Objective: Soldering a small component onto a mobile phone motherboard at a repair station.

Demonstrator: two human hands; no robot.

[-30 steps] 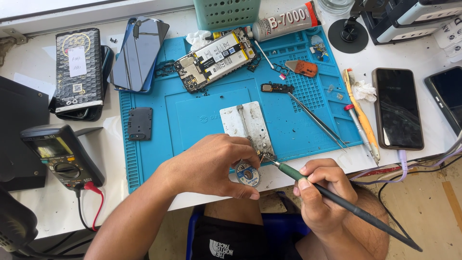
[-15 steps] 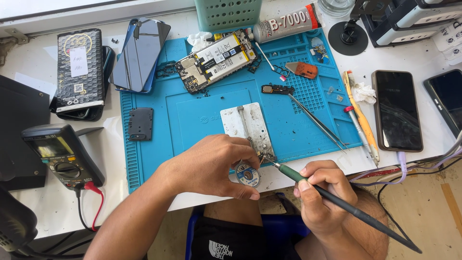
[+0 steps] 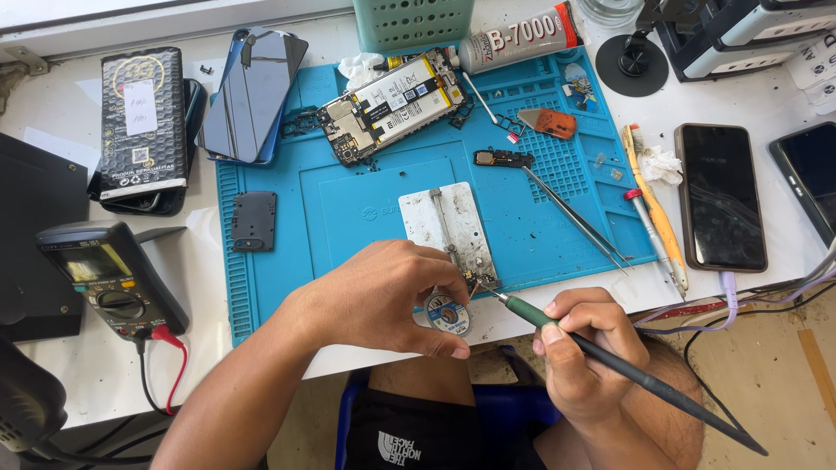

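My left hand point(image 3: 387, 298) rests at the front edge of the blue work mat point(image 3: 348, 218), fingers pinched on a small round spool of solder wick point(image 3: 448, 315). My right hand point(image 3: 585, 348) grips a green-and-black soldering iron point(image 3: 610, 364) like a pen. Its tip touches a tiny circuit part point(image 3: 477, 280) at the lower corner of a white metal holder plate point(image 3: 448, 228). My left fingertips sit right beside that part.
An opened phone point(image 3: 392, 100) lies at the back of the mat, with tweezers point(image 3: 575, 218), a glue tube point(image 3: 521, 39) and small parts near it. Phones point(image 3: 719, 195) lie to the right and more phones point(image 3: 252, 94) to the left. A multimeter point(image 3: 109, 278) sits at the left with red leads.
Both hands hold nearly the same pose. The iron's tip stays at the small part on the plate.
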